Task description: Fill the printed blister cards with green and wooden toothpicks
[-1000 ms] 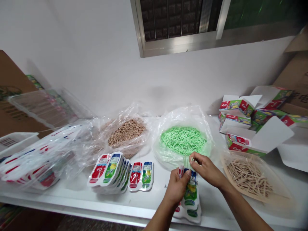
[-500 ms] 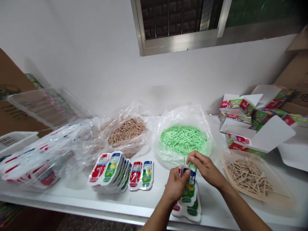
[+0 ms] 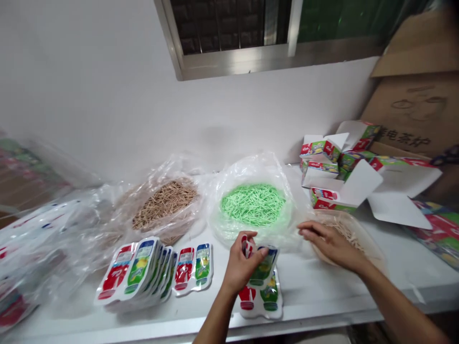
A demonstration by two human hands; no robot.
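My left hand [image 3: 241, 265] is closed around a printed packet [image 3: 264, 267] with red and green bottle pictures, partly bent in the grip. Under it, a similar packet [image 3: 269, 298] lies on the table near the front edge. My right hand [image 3: 332, 243] is over the left side of a shallow tray of brown sticks [image 3: 344, 229], fingers loosely bent and nothing visible in them; its thumb is hidden. To the left stands a leaning stack of the same packets [image 3: 138, 270], with a separate packet [image 3: 193, 267] beside it.
Behind my hands are a plastic bag of green sticks [image 3: 254, 204] and a bag of brown sticks [image 3: 165, 200]. Opened printed boxes [image 3: 332, 184] crowd the back right, before a cardboard carton [image 3: 412, 110]. Bagged packets [image 3: 46, 253] cover the left side.
My right hand has left the packet and moved right to the tray of brown sticks. My left hand keeps the packet. The camera view has turned right.
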